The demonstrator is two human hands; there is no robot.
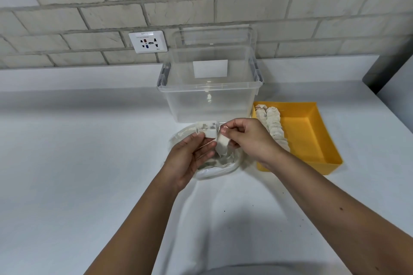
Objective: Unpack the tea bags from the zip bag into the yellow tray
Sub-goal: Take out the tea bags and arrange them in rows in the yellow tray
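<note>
- Both my hands are up just in front of the clear tub (210, 102), close to its near wall and nearly touching each other.
- My left hand (187, 161) is turned palm-in, with the fingers curled up and the tips holding the upper tea bag (207, 130), a flat white one right in front of the tub's near wall.
- My right hand (250, 138) has its back to the camera, wrist bent and knuckles bunched. The thumb and fingers pinch the lower tea bag (221, 145), which hangs down between the two hands.
- The two tea bags touch where my fingertips meet (I honestly can't tell whether they're stuck together or just pressed up against each other).
- The zip bag (221, 168) lies crumpled on the counter (89, 152) under my hands, in front of the tub. It's see-through, and there are some dark specks inside.
- The yellow tray (312, 136) sits just to the right of the tub, a bit nearer to me than the tub is. A row of tea bags (274, 126) is lined up along the tray side closest to the tub, and the rest of the tray floor is bare.
- Both forearms come up from the bottom edge and angle in toward the tub.
- A wall socket (148, 42) is behind the tub, off to its left.
</note>
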